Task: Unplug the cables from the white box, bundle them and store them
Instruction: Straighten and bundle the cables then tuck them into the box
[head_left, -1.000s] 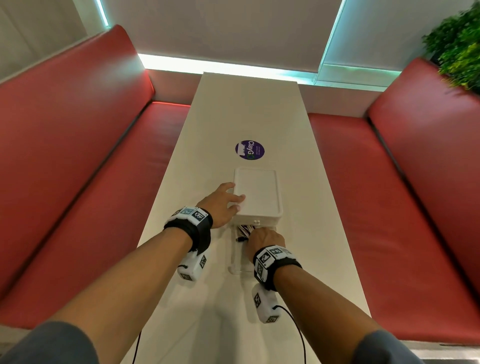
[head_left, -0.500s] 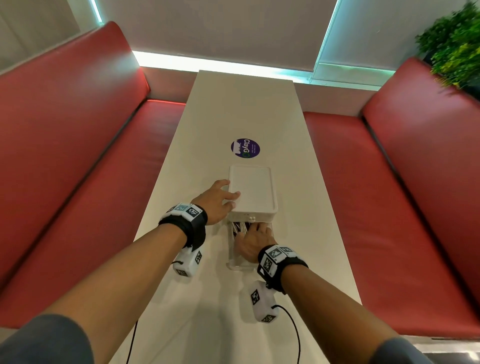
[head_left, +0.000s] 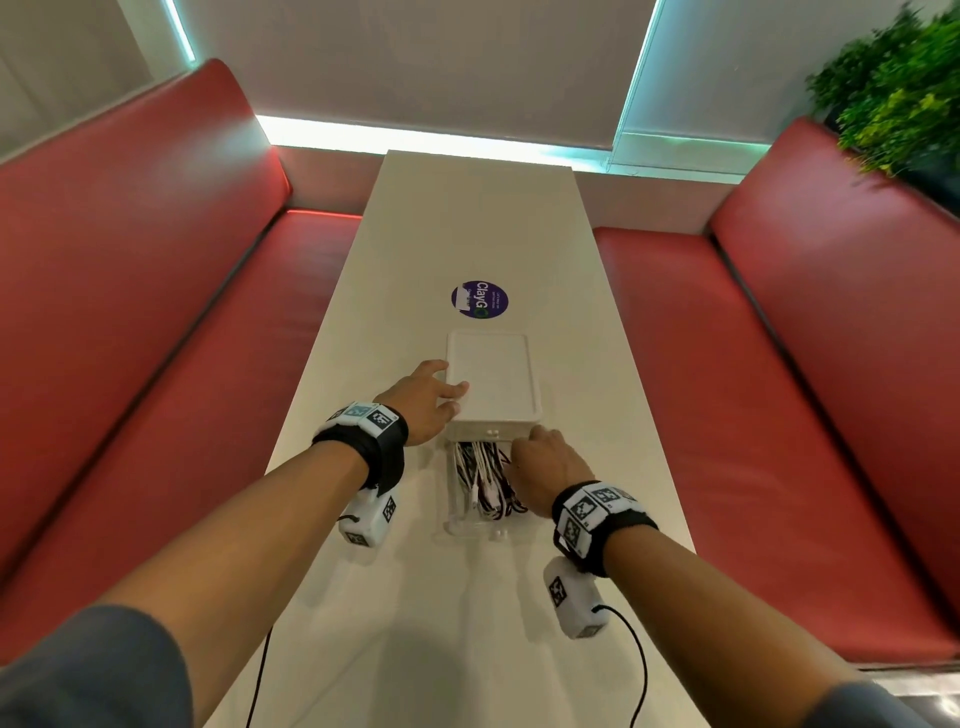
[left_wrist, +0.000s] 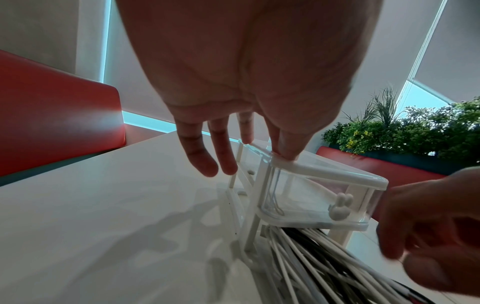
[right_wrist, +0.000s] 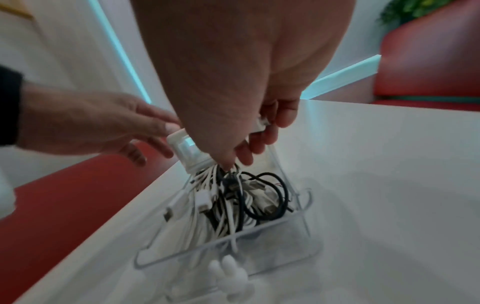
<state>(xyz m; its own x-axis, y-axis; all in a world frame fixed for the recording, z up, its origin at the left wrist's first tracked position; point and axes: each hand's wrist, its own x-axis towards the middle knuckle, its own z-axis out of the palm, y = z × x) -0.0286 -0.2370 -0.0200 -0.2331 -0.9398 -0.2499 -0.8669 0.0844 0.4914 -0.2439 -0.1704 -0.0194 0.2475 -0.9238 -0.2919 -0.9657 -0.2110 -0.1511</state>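
A white box (head_left: 491, 374) stands on the long white table (head_left: 467, 218). Its clear lower drawer (head_left: 451, 522) is pulled out toward me and holds a tangle of white and black cables (head_left: 480, 478). My left hand (head_left: 431, 400) rests with straight fingers on the box's near left corner (left_wrist: 311, 168). My right hand (head_left: 545, 462) hangs over the drawer's right side at the box front. In the right wrist view its curled fingers (right_wrist: 249, 148) dip into the cables (right_wrist: 233, 201) where they leave the box. The plug ends are hidden behind this hand.
A round purple sticker (head_left: 479, 300) lies on the table just beyond the box. Red benches (head_left: 156, 312) run along both long table edges. Green plants (head_left: 898, 98) stand at the far right. A white rabbit-shaped knob (right_wrist: 228, 273) sits on the drawer's front.
The drawer has slid out toward me, baring the cables. My right hand has moved from the drawer front to the cables at the box. The left hand has stayed on the box.
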